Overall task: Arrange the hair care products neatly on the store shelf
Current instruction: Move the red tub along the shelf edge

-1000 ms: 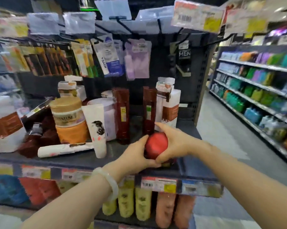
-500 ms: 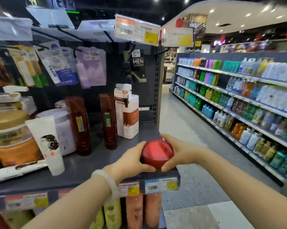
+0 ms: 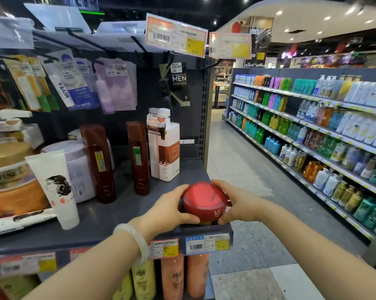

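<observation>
Grey store shelf [image 3: 109, 217] edge: left hand [image 3: 167, 210] and right hand [image 3: 236, 204] each grip the red jar [image 3: 204, 201].

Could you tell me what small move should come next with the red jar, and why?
Probably slide the red jar back from the shelf edge. Both the left hand and the right hand grip it at the front right corner, beside the open aisle.

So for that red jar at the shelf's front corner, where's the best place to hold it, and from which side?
Grip the red jar by its round side wall, from left and right, as the left hand and right hand do now. It is squat and wide, with a broad flat lid, so opposing sides likely hold best.
</observation>
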The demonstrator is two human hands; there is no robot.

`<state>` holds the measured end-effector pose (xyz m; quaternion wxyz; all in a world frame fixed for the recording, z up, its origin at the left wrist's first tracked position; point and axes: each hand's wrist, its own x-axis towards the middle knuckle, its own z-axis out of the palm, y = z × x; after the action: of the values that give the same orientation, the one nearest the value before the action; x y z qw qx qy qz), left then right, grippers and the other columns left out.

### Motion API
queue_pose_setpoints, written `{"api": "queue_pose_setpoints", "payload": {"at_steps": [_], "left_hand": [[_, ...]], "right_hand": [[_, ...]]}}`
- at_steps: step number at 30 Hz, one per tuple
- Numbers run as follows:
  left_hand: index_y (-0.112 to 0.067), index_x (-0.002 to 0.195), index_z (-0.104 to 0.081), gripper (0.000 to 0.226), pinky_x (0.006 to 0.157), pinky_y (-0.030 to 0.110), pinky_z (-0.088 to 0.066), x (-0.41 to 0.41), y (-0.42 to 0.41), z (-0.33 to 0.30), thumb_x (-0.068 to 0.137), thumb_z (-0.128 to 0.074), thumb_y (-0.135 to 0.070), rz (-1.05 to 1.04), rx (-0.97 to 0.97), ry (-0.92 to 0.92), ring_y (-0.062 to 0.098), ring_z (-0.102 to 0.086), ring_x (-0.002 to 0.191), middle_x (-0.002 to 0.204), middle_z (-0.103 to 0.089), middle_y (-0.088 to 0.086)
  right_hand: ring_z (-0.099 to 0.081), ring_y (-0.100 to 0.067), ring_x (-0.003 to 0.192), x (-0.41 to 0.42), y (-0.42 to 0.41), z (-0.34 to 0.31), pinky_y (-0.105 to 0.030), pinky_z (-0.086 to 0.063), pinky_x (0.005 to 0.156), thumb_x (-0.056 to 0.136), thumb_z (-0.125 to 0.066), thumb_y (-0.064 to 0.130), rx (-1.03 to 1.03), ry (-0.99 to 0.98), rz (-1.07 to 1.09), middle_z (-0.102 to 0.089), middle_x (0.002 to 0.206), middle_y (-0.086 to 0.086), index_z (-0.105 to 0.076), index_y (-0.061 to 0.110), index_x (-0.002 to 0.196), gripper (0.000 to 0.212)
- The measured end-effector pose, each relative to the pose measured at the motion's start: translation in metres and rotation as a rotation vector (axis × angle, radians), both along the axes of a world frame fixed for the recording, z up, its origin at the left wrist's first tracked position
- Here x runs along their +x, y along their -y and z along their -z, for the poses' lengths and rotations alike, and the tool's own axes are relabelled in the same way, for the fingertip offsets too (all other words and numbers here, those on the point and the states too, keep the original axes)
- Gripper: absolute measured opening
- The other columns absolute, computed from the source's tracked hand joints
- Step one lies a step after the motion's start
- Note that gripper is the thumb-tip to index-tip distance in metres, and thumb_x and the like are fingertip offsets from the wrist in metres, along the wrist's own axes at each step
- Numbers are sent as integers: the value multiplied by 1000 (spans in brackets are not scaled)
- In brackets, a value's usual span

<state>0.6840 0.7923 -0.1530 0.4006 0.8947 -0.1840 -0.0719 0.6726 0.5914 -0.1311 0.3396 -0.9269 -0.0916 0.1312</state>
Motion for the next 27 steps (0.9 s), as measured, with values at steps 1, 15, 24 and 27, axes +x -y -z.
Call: {"api": "queue_pose_setpoints", "payload": {"at_steps": [1, 15, 24, 27], "left_hand": [[-28, 139, -29, 89, 103, 33, -41, 0, 0, 0, 66, -80, -27, -2, 2, 9, 18, -52, 117, 133, -49, -3], [-28, 138, -25, 96, 104, 35, -41, -8, -1, -4, 62, -83, -28, 19, -19, -47, 15, -50, 119, 132, -46, -10], [-20, 140, -30, 82, 106, 31, -37, -13, -38, -4, 73, -68, -50, -107, 101, 102, 13, -40, 129, 143, -39, -1], [-20, 138, -34, 68, 105, 30, -37, -13, -57, -5, 81, -60, -47, -177, 184, 198, 14, -42, 127, 140, -42, -1]], "right_hand": [[-43, -15, 120, 0, 0, 0, -28, -40, 102, 65, -78, 0, 4, 4, -1, -38, 141, 0, -16, 24, 146, 104], [-37, -18, 128, 5, 4, -11, -30, -37, 103, 65, -79, 2, 0, -64, -37, -32, 147, -2, -12, 28, 147, 109], [-41, -17, 131, 25, -41, -33, -31, -35, 108, 78, -72, 30, 32, 250, -7, -39, 146, -1, -32, 22, 141, 75], [-42, -17, 131, 30, -71, -29, -29, -35, 106, 82, -67, 31, -51, 348, -44, -41, 146, -2, -33, 20, 140, 69]]}}
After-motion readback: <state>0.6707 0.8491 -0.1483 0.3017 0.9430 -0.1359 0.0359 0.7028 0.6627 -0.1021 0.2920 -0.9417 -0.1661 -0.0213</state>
